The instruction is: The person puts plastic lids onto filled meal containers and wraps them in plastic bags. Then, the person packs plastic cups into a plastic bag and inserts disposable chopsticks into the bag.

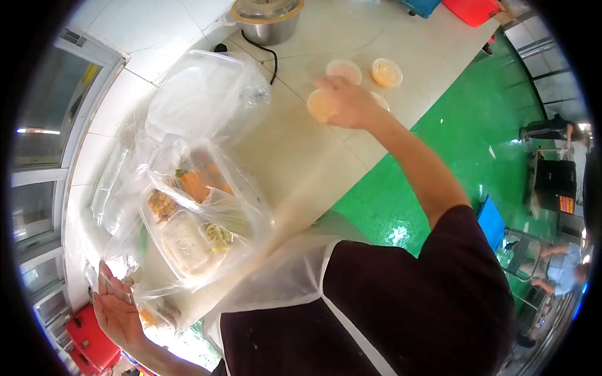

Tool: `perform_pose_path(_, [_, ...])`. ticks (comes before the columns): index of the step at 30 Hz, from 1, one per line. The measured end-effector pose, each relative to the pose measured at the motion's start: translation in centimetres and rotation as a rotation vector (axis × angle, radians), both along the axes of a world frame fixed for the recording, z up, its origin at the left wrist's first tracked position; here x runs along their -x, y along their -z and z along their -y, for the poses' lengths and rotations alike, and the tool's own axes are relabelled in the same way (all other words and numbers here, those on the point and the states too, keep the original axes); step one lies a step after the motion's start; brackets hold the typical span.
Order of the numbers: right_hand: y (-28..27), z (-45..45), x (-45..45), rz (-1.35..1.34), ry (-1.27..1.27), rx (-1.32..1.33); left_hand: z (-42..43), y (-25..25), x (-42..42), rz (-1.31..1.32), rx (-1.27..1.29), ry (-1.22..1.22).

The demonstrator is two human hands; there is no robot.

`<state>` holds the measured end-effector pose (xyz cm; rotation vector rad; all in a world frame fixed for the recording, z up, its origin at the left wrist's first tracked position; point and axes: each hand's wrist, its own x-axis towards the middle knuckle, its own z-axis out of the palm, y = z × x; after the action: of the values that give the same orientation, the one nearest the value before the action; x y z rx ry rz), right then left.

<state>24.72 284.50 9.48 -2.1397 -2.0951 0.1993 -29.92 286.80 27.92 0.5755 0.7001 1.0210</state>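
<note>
My right hand (352, 105) is over a group of small round lidded tubs at the counter's far part. Its fingers and thumb are around an orange-yellow tub (320, 106). A pinkish tub (344, 71) and another yellowish tub (386, 73) stand just beyond, and one more is partly hidden behind the hand. My left hand (119, 311) is palm up with fingers stretched, beside a clear plastic bag (128, 232). The bag lies around a clear food box (254, 216) with orange pieces, a browned item, pale noodles or shreds, and a smaller white-looking container (186, 243).
A clear empty-looking plastic tray or lid (194, 94) lies behind the food box. A steel pot (269, 28) with a black cord stands at the back. Red (470, 9) and blue bins are at the far end. Green floor (401, 213) lies right; people are farther off.
</note>
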Motion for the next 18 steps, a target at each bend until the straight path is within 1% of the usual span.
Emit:
perform_pose_path(2, [1.7,-2.2,-0.4,0.183,-0.173,0.224,0.3,-0.5,0.2,-0.048,0.005,-0.051])
perform_pose_path(5, [3.0,-3.5,-0.4,0.333,-0.27,0.208,0.0,-0.2,0.2,-0.07,0.019,-0.06])
perform_pose_path(8, [3.2,-4.1,-0.3,0.309,-0.309,0.255,0.2,-0.2,0.6,-0.055,0.001,-0.032])
perform_pose_path(11, [2.7,-3.1,0.3,0.257,-0.268,0.291,0.2,0.6,1.1,0.009,-0.022,0.002])
perform_pose_path(12, [3.4,-3.1,0.2,0.233,-0.258,0.289,0.2,0.9,1.3,0.037,-0.024,0.013])
perform_pose_path(14, [5.5,-3.6,0.0,0.186,-0.254,0.278,0.4,1.4,2.0,0.094,-0.037,0.03])
perform_pose_path(17, [5.4,-2.8,0.2,0.212,-0.302,0.171,0.2,2.1,2.6,0.135,-0.055,0.059])
perform_pose_path(18, [3.9,-2.6,1.2,0.231,-0.186,0.209,0.5,2.0,2.3,0.122,-0.054,0.059])
